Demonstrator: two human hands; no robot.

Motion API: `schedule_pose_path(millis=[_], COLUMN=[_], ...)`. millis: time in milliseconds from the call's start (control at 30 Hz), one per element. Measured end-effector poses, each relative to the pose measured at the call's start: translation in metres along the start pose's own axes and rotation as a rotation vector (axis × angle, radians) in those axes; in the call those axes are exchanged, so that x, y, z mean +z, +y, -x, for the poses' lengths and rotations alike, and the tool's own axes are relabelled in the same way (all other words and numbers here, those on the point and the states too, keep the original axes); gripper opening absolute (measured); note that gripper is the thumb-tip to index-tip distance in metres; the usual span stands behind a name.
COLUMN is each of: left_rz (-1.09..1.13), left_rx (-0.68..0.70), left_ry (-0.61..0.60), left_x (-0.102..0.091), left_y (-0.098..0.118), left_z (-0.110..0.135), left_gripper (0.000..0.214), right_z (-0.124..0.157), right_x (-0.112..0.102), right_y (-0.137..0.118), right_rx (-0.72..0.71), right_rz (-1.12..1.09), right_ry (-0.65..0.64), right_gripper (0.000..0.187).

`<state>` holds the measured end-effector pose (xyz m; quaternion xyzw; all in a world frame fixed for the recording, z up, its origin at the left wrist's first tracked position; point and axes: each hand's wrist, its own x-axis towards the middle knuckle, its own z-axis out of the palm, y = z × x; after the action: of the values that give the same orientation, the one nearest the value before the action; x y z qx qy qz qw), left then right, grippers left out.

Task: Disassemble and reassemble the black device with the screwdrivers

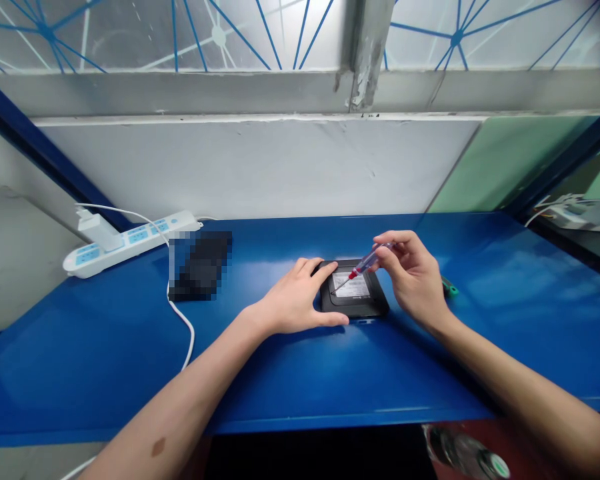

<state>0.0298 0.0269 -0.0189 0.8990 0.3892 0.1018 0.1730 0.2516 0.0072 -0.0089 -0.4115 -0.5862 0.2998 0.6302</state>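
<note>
A flat black device (375, 304) with a white printed label lies on the blue table. My left hand (300, 300) rests against its left side, thumb along the near edge and fingers spread over the far left corner. In my right hand (410, 273) is a screwdriver (364, 262) with a clear handle and a red collar, gripped between thumb and fingers. It slants down to the left, its tip at the label's left side. Whether the tip sits in a screw is too small to tell. A green and black object (450, 288) lies partly hidden behind my right wrist.
A white power strip (130, 243) with a plugged-in charger stands at the back left, its white cable (190, 333) running across the table (300, 387). Beside it lies a blurred dark object (203, 267). A plastic bottle (470, 457) is below the front edge.
</note>
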Motion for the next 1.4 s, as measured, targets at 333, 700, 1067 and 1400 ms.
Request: schedule_pose_path(millis=[333,700,1067,1400], left_rz=[0.006,0.006,0.024,0.001], left_rx=[0.01,-0.005,0.0,0.008], left_ry=[0.013,-0.002,0.002,-0.002], left_x=[0.0015,-0.0011,-0.0015,-0.0008], left_y=[-0.0003,0.0022,0.0015,0.0021], left_z=[-0.0002,0.0008,0.0009,0.001], left_gripper=[0.1,0.1,0.098,0.1], right_z=[0.004,0.0027,0.0022,0.004], right_x=[-0.002,0.0006,0.001,-0.0002], right_y=[-0.0022,-0.0009,-0.0023,-0.0033], right_rx=[0.04,0.03,0.022,0.048], right_rz=[0.049,0.009,0.09,0.017], right_ry=[-0.051,-0.066,-0.029,-0.068], right_gripper=[0.017,0.018,0.016,0.023])
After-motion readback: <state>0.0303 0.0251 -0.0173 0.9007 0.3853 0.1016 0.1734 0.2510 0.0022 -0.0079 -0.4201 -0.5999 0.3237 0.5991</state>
